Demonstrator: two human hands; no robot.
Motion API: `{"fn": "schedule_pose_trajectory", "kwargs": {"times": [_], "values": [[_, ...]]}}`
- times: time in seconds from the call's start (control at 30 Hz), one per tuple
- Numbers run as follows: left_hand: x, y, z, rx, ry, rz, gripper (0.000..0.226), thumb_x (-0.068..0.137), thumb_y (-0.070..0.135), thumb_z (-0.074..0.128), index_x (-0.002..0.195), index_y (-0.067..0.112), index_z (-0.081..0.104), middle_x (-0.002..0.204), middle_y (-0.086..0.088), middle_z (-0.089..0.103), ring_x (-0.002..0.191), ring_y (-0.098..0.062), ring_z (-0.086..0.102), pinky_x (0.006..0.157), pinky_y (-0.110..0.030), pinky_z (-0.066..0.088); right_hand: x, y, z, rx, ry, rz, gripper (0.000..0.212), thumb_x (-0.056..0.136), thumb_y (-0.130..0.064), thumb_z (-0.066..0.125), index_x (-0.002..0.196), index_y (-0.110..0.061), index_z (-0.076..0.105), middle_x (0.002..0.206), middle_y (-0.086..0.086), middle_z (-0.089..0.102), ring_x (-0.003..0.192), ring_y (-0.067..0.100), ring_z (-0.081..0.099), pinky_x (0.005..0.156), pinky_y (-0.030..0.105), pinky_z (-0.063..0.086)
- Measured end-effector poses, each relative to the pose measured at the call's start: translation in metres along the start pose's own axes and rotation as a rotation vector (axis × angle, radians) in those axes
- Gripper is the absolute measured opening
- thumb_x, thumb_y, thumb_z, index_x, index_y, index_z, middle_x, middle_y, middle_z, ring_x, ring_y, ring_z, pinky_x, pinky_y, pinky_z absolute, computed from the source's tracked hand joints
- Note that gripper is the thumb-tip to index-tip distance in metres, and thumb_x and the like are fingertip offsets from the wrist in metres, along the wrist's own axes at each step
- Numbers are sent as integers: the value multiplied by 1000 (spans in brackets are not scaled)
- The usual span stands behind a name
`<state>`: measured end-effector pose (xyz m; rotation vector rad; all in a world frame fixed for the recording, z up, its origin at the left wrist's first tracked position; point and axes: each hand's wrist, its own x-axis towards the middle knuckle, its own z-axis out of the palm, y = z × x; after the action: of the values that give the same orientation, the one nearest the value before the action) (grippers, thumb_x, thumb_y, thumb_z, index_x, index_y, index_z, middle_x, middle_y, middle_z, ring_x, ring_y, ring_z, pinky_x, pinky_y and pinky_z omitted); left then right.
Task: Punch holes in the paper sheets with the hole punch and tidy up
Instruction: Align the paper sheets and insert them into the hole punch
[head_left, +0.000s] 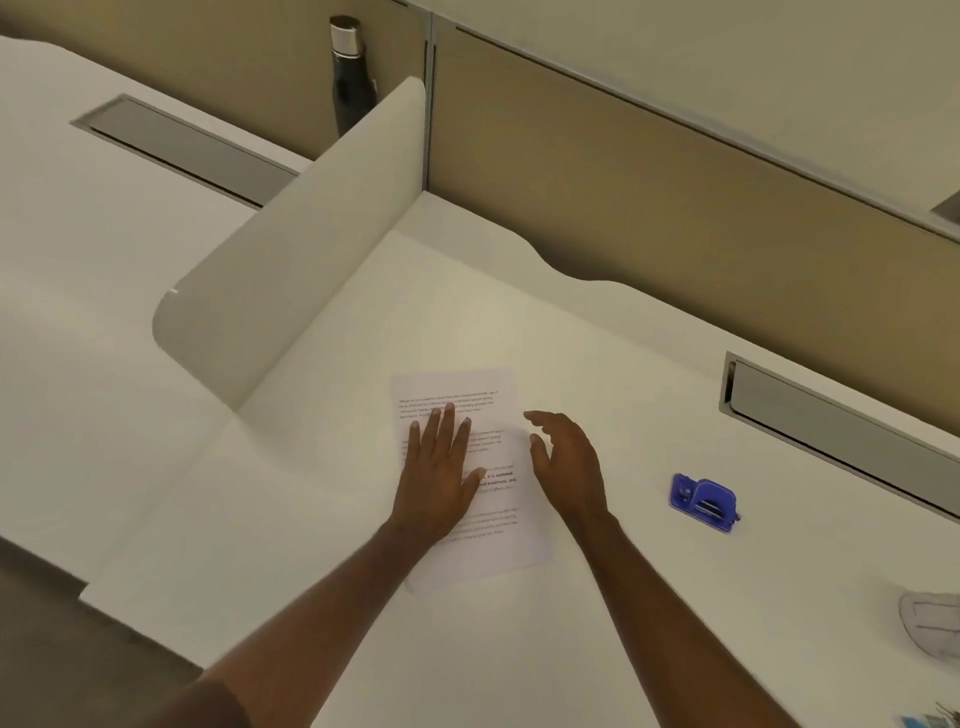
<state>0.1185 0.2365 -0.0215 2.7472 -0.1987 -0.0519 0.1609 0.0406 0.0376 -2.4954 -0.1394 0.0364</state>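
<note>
Printed paper sheets (493, 540) lie flat on the white desk (675, 623), near its middle. My left hand (439, 475) rests flat on the sheets with straight fingers. My right hand (569, 465) hovers by the sheets' right edge, fingers relaxed and slightly bent, holding nothing. A blue hole punch (704, 501) sits on the desk to the right of my right hand, a hand's width or two away and untouched.
A curved white divider (291, 244) stands at the left of the desk, with a dark bottle (350, 78) behind it. Tan partition panels run along the back. A grey cable tray (841, 431) sits at the right rear. A pale object (932, 626) lies at the right edge.
</note>
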Motion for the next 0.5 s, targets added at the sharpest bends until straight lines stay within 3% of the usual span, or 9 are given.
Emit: {"fn": "schedule_pose_trajectory", "kwargs": {"times": [0.17,0.33,0.5], "values": [[1,-6,9,0,26,18,71,101,49,40,156,6,31,166,-20,19,154,-38,18,123,-61,22,52,-10,10,-37,-57,-13,34,95,-16,54,127,-23,61,128,-6,64,114,17,61,99,39,51],[5,-12,15,37,11,12,72,102,51,38,156,4,29,166,-21,17,155,-39,16,122,-62,22,107,-22,18,-135,-193,-64,37,96,-21,55,133,-22,59,135,-2,59,125,19,51,102,33,43],[5,-15,25,71,40,20,73,103,51,37,157,4,24,168,-21,12,157,-36,8,123,-60,18,148,-30,29,-291,-333,-140,31,99,-30,53,126,-19,62,122,3,63,115,24,55,95,37,46]]}}
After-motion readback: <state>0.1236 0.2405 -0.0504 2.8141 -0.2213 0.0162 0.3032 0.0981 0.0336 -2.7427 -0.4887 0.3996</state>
